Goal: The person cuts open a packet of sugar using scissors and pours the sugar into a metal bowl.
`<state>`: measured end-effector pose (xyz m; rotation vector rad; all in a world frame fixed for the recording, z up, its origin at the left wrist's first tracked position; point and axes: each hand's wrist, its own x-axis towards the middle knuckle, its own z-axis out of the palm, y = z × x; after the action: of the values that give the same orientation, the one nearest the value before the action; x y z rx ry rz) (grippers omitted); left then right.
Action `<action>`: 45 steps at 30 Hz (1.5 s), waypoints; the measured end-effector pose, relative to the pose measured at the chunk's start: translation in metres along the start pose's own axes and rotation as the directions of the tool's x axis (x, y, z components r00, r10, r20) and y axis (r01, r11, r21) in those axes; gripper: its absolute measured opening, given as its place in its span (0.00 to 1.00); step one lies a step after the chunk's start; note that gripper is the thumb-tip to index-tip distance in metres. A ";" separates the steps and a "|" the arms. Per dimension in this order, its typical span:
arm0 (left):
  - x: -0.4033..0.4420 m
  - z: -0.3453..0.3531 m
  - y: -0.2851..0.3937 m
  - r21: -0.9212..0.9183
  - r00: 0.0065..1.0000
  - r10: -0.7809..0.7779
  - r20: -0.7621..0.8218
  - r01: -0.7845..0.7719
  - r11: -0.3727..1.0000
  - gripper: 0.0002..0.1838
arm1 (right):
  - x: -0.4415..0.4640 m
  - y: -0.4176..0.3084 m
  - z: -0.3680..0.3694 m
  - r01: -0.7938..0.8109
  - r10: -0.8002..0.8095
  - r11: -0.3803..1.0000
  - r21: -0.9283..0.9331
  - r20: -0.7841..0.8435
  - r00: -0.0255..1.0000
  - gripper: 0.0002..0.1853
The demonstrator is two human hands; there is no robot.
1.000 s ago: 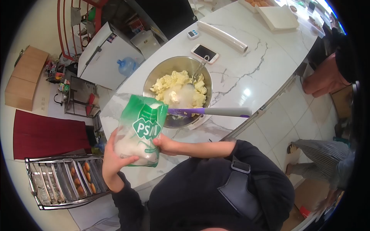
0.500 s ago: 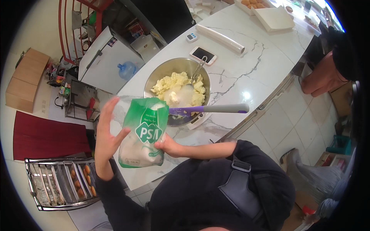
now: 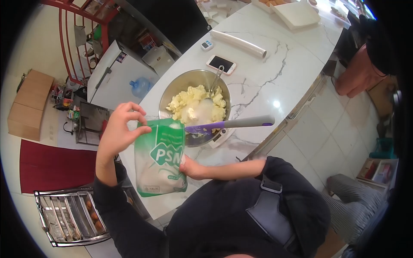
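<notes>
A green and clear bag of white granules (image 3: pixel 159 172) stands upright near the counter's front edge. My left hand (image 3: pixel 122 129) pinches its top left corner between thumb and fingers. My right hand (image 3: pixel 192 167) grips the bag's right side, with most fingers hidden behind it. Beyond the bag, a steel bowl (image 3: pixel 170 86) holds yellow lumps (image 3: pixel 189 101) with white granules on top and a metal whisk-like tool (image 3: pixel 217 79) leaning inside. A purple and grey spatula (image 3: pixel 241 122) lies across the bowl's near rim. A white scale (image 3: pixel 220 137) shows under the bowl.
On the marble counter (image 3: pixel 258 94) are a phone (image 3: pixel 221 64), a small timer (image 3: pixel 207 45), a white roll (image 3: pixel 238 43) and an open box (image 3: pixel 297 15). Two other people stand at the right. A metal rack (image 3: pixel 71 217) with trays is at the lower left.
My left hand has left the bag's lower left side, risen, and taken hold of its top corner. The right hand stays on the bag. The person at the lower right has shifted.
</notes>
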<state>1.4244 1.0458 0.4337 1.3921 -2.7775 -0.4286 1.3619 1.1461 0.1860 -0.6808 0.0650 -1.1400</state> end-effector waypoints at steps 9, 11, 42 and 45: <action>0.007 0.003 -0.018 -0.472 0.996 -0.059 0.070 0.085 0.877 0.07 | 0.004 0.011 -0.002 0.006 -0.005 1.000 0.026 -0.054 0.999 0.49; 0.008 0.005 -0.018 -0.486 0.997 -0.065 0.047 0.080 0.870 0.06 | 0.003 0.003 0.004 0.012 -0.008 0.999 0.050 -0.065 0.998 0.46; 0.010 0.000 -0.016 -0.681 0.990 -0.112 0.088 0.142 0.719 0.06 | 0.002 -0.011 0.005 0.023 -0.017 0.996 0.092 -0.068 0.998 0.36; 0.007 -0.001 -0.017 -0.701 0.990 -0.098 0.100 0.140 0.699 0.07 | 0.003 -0.017 0.005 -0.003 0.010 0.996 0.086 -0.083 0.997 0.34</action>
<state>1.4334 1.0301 0.4295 1.3340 -2.1246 -1.3781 1.3514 1.1417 0.1999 -0.5568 0.0884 -1.1582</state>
